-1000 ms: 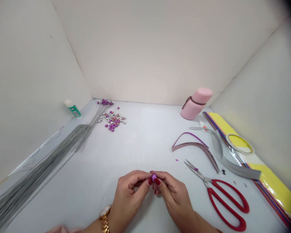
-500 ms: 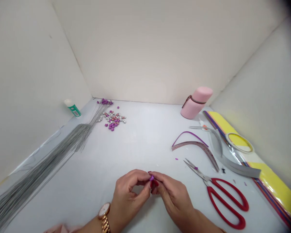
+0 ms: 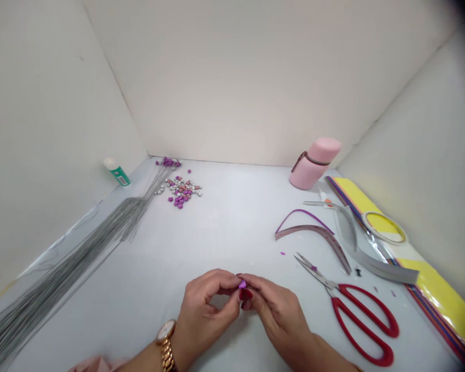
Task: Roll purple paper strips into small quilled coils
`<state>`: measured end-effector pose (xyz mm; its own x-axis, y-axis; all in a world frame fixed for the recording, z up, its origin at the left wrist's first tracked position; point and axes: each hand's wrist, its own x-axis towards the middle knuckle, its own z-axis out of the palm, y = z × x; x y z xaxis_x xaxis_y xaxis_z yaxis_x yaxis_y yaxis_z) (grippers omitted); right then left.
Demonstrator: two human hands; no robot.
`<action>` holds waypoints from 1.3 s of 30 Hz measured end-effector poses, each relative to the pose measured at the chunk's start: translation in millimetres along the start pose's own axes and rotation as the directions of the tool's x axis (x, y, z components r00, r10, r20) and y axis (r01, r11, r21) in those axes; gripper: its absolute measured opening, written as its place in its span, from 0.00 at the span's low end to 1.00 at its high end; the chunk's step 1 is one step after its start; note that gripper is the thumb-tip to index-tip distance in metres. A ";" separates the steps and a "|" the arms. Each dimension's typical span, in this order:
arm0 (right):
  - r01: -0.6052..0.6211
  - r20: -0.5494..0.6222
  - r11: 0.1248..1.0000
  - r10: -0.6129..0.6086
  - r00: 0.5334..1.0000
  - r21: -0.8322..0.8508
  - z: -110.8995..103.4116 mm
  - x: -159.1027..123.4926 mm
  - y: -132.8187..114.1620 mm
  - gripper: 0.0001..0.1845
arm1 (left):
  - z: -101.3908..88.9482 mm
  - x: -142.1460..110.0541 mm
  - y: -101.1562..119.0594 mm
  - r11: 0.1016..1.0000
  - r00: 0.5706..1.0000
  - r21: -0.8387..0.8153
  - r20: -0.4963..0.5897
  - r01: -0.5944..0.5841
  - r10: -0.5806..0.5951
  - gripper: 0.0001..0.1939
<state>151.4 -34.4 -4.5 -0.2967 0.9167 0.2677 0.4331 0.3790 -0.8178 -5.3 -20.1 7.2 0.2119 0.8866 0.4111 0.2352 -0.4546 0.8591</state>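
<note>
Table: white top (image 3: 225, 227), white walls behind it.
Purple bit (image 3: 242, 284): tiny, up off the table, pinched where the two hands meet.
Left hand (image 3: 207, 310): fingers curled shut on the purple bit, gold watch (image 3: 166, 333) on the wrist.
Right hand (image 3: 277, 318): fingers pinching the same bit from the other side.
Right of the fingers: red scissors (image 3: 356, 320).
Left of the fingers: long thin wires (image 3: 62, 268).
Far past the fingers: shiny little stars (image 3: 182, 191), pink bottle (image 3: 313, 164).

red scissors (image 3: 356, 335); pink flask (image 3: 312, 168) with brown strap (image 3: 312, 159); purple star (image 3: 242, 284); yellow sheets (image 3: 442, 294)
</note>
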 end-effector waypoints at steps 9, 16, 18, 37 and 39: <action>0.051 0.016 0.998 -0.050 0.999 -0.044 -1.5 -0.9 -6.4 0.15 | 4.6 1.4 0.9 0.995 0.995 0.079 -0.078 -0.063 0.070 0.08; 0.094 -0.056 0.979 -0.106 0.993 -0.179 4.4 0.4 -4.3 0.15 | 7.6 -5.3 -5.5 0.991 0.999 0.131 -0.039 -0.015 0.021 0.08; 0.057 -0.058 0.990 -0.065 0.996 -0.128 3.5 1.2 -4.5 0.15 | 7.8 -4.9 -6.5 0.997 0.999 0.065 -0.015 0.050 -0.049 0.08; -0.131 0.002 0.979 0.132 0.991 0.153 -4.0 2.9 -4.3 0.12 | 0.5 -4.3 -6.3 0.995 0.994 0.095 0.109 -0.031 0.020 0.12; -0.116 -0.013 0.984 0.119 0.993 0.132 -4.0 2.3 -4.7 0.12 | 0.0 -5.3 -5.9 0.990 0.991 0.125 0.125 -0.068 0.052 0.13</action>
<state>152.1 -33.5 2.0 -0.2322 0.9567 0.1753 0.3484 0.2501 -0.9034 -7.8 -22.2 0.0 0.3409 0.8439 0.4142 0.3374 -0.5211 0.7840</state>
